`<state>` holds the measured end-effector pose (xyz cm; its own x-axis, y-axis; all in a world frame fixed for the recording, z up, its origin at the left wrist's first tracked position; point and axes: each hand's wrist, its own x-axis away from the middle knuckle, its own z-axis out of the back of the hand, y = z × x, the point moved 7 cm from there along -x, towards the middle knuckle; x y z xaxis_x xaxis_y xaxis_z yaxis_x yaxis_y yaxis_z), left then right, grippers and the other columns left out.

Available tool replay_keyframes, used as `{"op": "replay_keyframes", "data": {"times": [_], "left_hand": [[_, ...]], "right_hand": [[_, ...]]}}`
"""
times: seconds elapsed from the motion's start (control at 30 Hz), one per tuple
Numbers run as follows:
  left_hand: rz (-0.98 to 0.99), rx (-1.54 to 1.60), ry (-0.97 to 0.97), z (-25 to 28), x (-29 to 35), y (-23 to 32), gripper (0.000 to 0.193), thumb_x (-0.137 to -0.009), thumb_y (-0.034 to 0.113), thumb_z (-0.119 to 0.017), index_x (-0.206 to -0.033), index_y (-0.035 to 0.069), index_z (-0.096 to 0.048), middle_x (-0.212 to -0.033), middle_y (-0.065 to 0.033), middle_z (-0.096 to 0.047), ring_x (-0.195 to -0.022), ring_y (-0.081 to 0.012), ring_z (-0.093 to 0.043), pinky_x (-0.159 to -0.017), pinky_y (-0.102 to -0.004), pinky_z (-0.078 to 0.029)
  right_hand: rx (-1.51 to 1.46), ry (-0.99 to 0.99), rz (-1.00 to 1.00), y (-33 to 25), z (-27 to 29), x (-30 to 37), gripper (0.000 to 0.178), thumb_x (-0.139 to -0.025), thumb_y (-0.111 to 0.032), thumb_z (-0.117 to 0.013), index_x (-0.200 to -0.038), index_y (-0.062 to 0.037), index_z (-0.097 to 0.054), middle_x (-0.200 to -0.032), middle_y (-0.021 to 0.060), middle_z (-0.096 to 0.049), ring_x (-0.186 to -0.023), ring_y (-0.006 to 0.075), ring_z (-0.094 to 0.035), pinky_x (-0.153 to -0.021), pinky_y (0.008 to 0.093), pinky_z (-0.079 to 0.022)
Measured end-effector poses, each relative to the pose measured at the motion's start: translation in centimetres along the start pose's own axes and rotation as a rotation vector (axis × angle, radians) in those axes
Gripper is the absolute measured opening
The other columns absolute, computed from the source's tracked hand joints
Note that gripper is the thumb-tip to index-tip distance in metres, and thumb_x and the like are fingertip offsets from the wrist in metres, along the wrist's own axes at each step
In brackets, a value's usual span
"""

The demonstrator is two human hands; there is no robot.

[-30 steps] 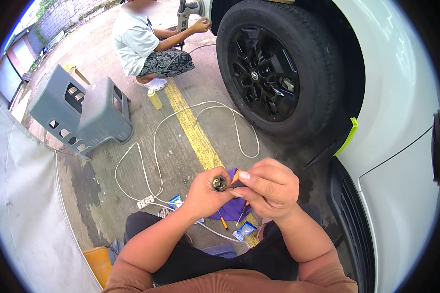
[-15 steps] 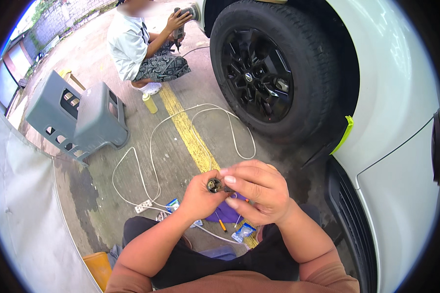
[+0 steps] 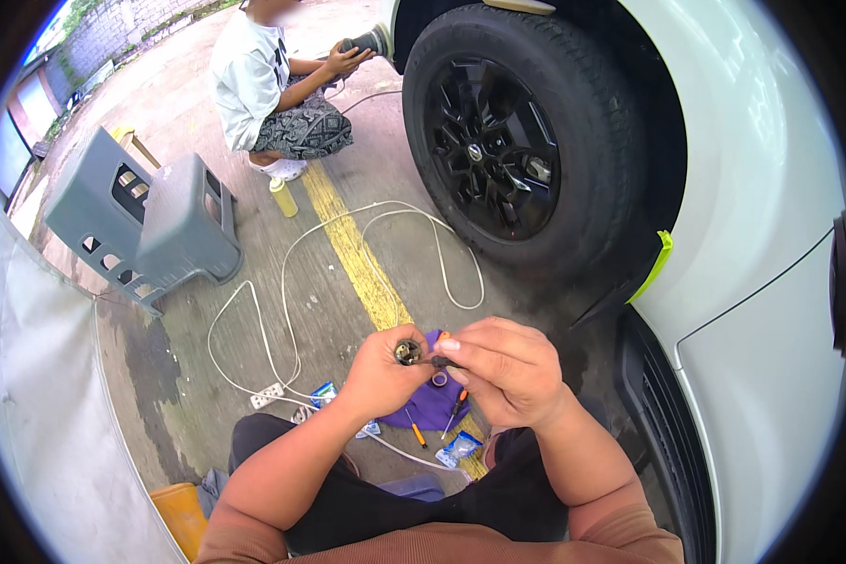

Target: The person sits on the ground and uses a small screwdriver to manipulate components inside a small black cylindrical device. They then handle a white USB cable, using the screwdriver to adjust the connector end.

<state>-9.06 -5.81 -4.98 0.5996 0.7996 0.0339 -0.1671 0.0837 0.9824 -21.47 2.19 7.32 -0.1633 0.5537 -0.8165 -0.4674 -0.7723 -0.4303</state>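
My left hand (image 3: 378, 383) is wrapped round a dark cylindrical part (image 3: 407, 352), its open round end facing up with metal bits inside. Close beside it, my right hand (image 3: 515, 373) pinches a small dark piece (image 3: 446, 362) between thumb and fingers; what exactly it is I cannot make out. Under my hands a purple cloth (image 3: 430, 406) lies on the ground. On it rest a small dark ring like a tape roll (image 3: 439, 380) and a black-and-orange screwdriver (image 3: 459, 404). A thin screwdriver with an orange handle (image 3: 416, 430) lies at its near edge.
Ahead on the right stands a white vehicle (image 3: 761, 141) with a black wheel (image 3: 493, 150). A person (image 3: 251, 80) squats beyond, holding a power tool (image 3: 367, 43) to it. Grey stools (image 3: 186, 221), a yellow bottle (image 3: 283, 198), a white cord (image 3: 287, 282), a power strip (image 3: 267, 395) and packets (image 3: 460, 447) lie around.
My right fingers have tipped and drawn slightly back from the cylindrical part, so the small dark piece now shows. The other person has changed their hold on the power tool.
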Motion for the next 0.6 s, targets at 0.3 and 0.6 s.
{"op": "replay_keyframes", "data": {"times": [0.3,0.6], "left_hand": [[-0.048,-0.007,-0.035,-0.02,-0.58,0.49,0.016,-0.079,0.007,-0.077,-0.082,0.003,-0.062,-0.07,-0.0026,-0.06,-0.07,-0.0079,-0.055,-0.063,-0.0289,-0.048],[0.019,-0.023,-0.059,0.22,-0.31,0.4,0.019,-0.077,0.001,-0.078,-0.085,0.002,-0.061,-0.075,-0.0064,-0.067,-0.069,-0.0126,-0.065,-0.063,-0.0301,-0.052]], "right_hand": [[0.072,0.014,0.014,0.02,-0.08,-0.4,0.042,-0.072,0.003,-0.08,-0.113,0.0016,-0.072,-0.081,0.0115,-0.068,-0.065,0.0234,-0.064,-0.057,0.0313,-0.05],[0.065,0.009,0.002,0.44,-0.23,0.1,0.044,-0.072,0.004,-0.078,-0.115,-0.0008,-0.071,-0.082,0.01,-0.068,-0.066,0.0237,-0.064,-0.056,0.0326,-0.05]]}}
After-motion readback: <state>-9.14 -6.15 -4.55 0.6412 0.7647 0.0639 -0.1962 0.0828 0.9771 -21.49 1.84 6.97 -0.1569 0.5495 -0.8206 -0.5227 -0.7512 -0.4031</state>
